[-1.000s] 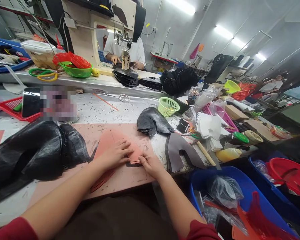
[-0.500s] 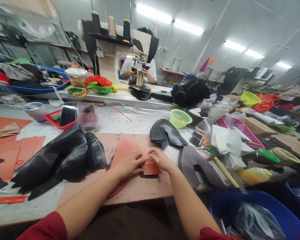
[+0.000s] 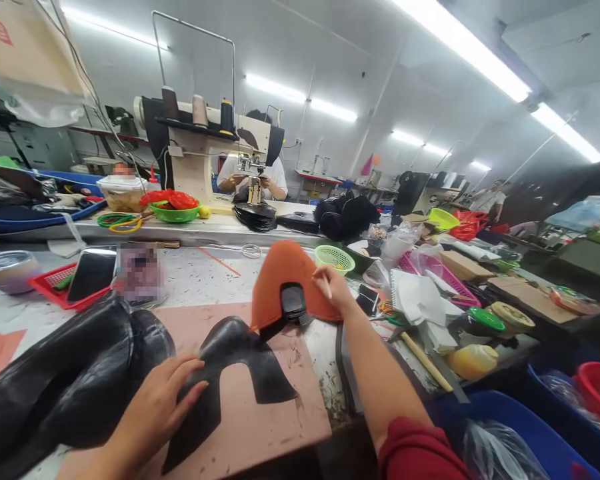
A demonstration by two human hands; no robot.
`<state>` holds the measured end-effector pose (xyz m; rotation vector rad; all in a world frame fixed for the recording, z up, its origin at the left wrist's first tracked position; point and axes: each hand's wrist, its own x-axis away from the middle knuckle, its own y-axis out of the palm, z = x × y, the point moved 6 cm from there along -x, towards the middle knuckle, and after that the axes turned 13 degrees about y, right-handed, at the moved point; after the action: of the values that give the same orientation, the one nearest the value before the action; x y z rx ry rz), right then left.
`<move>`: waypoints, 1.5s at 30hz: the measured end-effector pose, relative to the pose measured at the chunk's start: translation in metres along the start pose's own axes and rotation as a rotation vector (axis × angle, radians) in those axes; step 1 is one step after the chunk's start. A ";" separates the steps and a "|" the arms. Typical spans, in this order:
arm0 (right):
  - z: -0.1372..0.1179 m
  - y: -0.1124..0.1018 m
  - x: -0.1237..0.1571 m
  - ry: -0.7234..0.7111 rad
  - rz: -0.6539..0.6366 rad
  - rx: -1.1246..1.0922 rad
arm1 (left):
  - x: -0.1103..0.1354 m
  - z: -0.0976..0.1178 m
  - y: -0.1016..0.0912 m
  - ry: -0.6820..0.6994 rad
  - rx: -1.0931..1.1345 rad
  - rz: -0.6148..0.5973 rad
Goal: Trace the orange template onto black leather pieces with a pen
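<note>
One flat, orange, arch-shaped piece (image 3: 284, 263) and one loose, glossy black, arch-shaped piece (image 3: 235, 343). Three thread spools top the cream sewing machine (image 3: 193, 177): one dark brown cone (image 3: 170, 103), one pale beige cone (image 3: 199, 110), one black cone with a yellow base (image 3: 227, 119). Two perforated plastic baskets, one red (image 3: 43, 285), one pale green (image 3: 343, 267); one bright green plastic bowl (image 3: 177, 216). One round wooden rod (image 3: 427, 362), one squat plastic bottle of yellow liquid (image 3: 473, 363). Layers in the black stack (image 3: 255, 219) under the needle cannot be counted.

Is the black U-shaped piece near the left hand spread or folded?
Spread: the black piece lies with its two legs apart, the pink board showing between them.
</note>
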<state>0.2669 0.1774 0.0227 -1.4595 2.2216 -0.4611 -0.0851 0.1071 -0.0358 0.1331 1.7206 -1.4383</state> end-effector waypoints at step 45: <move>0.045 0.074 0.199 -0.197 -0.193 0.346 | 0.023 0.003 0.050 0.005 0.062 -0.588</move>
<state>0.1642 0.0213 -0.0875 -1.4643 1.7549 -0.6939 -0.0692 0.1111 -0.0886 -0.3669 1.8007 -1.9085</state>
